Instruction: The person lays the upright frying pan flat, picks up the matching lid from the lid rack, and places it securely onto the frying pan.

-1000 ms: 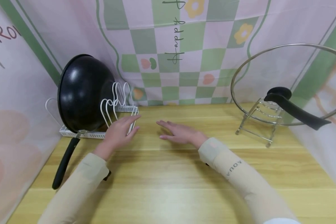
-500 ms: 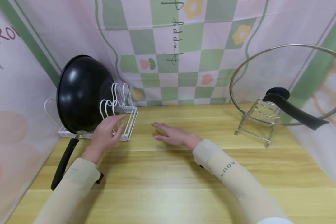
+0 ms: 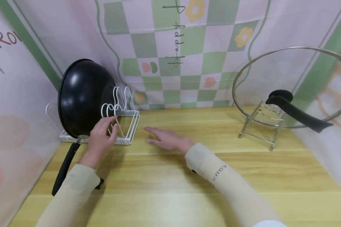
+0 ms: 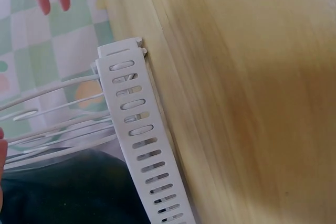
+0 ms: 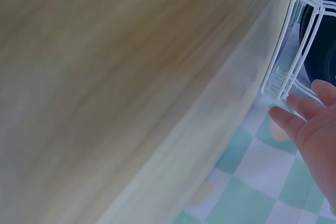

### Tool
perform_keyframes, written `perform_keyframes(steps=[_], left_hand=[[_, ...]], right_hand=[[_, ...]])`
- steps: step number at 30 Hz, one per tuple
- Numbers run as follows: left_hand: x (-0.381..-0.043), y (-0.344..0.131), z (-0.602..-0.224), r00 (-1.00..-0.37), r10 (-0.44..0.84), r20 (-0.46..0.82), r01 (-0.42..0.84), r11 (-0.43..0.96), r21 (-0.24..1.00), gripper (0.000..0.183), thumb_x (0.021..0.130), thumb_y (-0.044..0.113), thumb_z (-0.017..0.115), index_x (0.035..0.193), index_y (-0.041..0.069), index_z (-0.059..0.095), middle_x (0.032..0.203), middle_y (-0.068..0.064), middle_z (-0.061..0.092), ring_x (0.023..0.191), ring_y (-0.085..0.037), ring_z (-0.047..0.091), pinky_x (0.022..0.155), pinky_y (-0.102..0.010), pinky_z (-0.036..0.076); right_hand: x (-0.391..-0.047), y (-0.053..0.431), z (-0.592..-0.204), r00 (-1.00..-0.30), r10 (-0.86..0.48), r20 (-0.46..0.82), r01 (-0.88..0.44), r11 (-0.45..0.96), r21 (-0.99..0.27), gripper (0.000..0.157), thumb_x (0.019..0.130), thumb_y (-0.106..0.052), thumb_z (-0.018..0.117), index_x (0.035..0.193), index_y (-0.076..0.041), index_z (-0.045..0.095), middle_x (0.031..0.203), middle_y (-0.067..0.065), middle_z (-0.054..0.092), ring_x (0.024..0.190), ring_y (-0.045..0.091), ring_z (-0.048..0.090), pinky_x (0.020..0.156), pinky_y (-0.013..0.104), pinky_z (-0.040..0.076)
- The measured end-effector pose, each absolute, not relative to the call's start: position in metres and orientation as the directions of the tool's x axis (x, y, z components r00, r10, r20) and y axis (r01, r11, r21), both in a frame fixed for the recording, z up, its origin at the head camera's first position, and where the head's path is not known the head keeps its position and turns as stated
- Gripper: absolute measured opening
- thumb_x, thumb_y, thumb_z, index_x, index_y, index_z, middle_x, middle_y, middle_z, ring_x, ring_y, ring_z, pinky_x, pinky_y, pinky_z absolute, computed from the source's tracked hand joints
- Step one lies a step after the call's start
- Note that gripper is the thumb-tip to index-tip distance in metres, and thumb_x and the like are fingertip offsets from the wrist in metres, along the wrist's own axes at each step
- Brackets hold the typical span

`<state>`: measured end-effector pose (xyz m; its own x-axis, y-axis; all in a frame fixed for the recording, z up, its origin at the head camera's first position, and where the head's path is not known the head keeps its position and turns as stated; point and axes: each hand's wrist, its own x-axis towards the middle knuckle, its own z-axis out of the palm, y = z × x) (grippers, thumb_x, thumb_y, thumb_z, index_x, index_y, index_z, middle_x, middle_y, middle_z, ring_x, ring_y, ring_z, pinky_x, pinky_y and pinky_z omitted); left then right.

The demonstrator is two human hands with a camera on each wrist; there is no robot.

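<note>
My left hand (image 3: 100, 138) is at the front of a white slotted rack (image 3: 124, 142), thumb and fingers apart, fingertips right at its wire dividers (image 3: 116, 107). In the left wrist view only the edges of those fingertips (image 4: 2, 150) show, beside the wires. A black wok (image 3: 79, 94) stands on its side in the rack, its underside facing right and its black handle (image 3: 66, 167) sticking out at the front. Just right of the rack, my right hand (image 3: 166, 138) hovers over the table with loosely extended fingers and holds nothing; the right wrist view has the rack's end (image 5: 302, 51) beyond its fingertips.
At the right, a large glass lid (image 3: 261, 75) with a black handle (image 3: 298, 112) leans upright in a small chrome stand (image 3: 258, 138). Patterned cloth (image 3: 193, 63) hangs behind and at the sides of the wooden table (image 3: 170, 189).
My left hand has moved left, from the rack's right end to the wire dividers. The right hand has drifted left toward the rack. Wok, rack and lid stay put.
</note>
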<state>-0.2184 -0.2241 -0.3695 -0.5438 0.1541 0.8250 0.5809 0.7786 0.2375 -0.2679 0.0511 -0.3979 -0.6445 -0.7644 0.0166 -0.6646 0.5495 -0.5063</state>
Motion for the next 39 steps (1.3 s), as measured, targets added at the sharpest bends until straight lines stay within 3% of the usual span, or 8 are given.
perform_keyframes(steps=[5,12,18,25,39], left_hand=[[-0.219,-0.223,-0.368,-0.548,0.102,0.83,0.57,0.772,0.282,0.023,0.093,0.0,0.066,0.116,-0.004,0.067,0.098,-0.02,0.064,0.077,-0.031,0.062,0.063,-0.038,0.051],[-0.225,-0.22,-0.367,-0.57,0.012,0.822,0.55,0.749,0.37,0.023,0.093,-0.002,0.068,0.117,-0.004,0.067,0.098,-0.019,0.066,0.077,-0.028,0.062,0.068,-0.013,0.041],[-0.227,-0.215,-0.368,-0.578,-0.008,0.816,0.549,0.736,0.397,0.028,0.091,-0.005,0.071,0.119,-0.006,0.067,0.099,-0.02,0.069,0.079,-0.03,0.068,0.068,-0.012,0.044],[-0.229,-0.208,-0.367,-0.605,-0.056,0.794,0.551,0.691,0.469,0.035,0.092,-0.005,0.071,0.126,-0.006,0.062,0.101,-0.022,0.071,0.08,-0.033,0.071,0.072,-0.004,0.042],[-0.236,-0.203,-0.359,-0.639,-0.09,0.764,0.522,0.679,0.516,0.029,0.095,-0.001,0.069,0.124,-0.006,0.064,0.102,-0.019,0.074,0.078,-0.034,0.073,0.072,-0.002,0.04]], right_hand=[[-0.265,0.041,-0.403,-0.634,-0.773,0.024,-0.67,0.533,-0.517,0.066,0.11,-0.045,0.042,0.164,-0.014,0.021,0.167,0.011,0.024,0.149,0.031,0.031,0.122,0.042,0.023],[-0.262,0.035,-0.403,-0.64,-0.767,0.052,-0.657,0.51,-0.556,0.065,0.11,-0.043,0.043,0.163,-0.01,0.024,0.166,0.014,0.027,0.15,0.03,0.03,0.123,0.041,0.021],[-0.264,0.025,-0.397,-0.635,-0.771,0.052,-0.672,0.518,-0.53,0.063,0.11,-0.041,0.044,0.163,-0.012,0.026,0.166,0.012,0.028,0.15,0.029,0.03,0.123,0.039,0.021],[-0.264,0.009,-0.385,-0.637,-0.769,0.052,-0.652,0.501,-0.569,0.061,0.109,-0.034,0.05,0.162,-0.012,0.03,0.164,0.009,0.032,0.148,0.028,0.035,0.122,0.038,0.024],[-0.263,-0.016,-0.385,-0.658,-0.753,0.031,-0.592,0.491,-0.639,0.064,0.108,-0.033,0.055,0.163,-0.016,0.028,0.16,0.012,0.04,0.139,0.031,0.048,0.118,0.039,0.032]])
